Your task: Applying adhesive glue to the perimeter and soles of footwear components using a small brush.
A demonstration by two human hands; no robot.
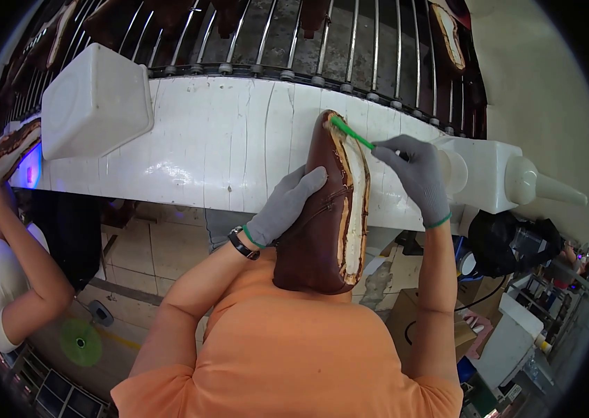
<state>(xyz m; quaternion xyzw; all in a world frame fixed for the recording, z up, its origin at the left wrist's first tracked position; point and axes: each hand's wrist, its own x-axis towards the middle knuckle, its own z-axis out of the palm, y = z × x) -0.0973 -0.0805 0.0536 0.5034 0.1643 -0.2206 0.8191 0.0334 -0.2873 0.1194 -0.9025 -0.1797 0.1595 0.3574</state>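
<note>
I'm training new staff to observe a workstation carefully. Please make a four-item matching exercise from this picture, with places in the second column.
Things
1. Dark brown boot with a pale underside
2. Slim green rod-shaped tool
3. Angular white plastic container
4. Black-strapped wristwatch

Places
A. On the white bench, nearest its left end
B. Around the wrist, just below the glove cuff
C. In the grey-gloved left hand
D. In the grey-gloved right hand, its tip at the boot's far end

Pairs: 1-C, 2-D, 3-A, 4-B
</note>
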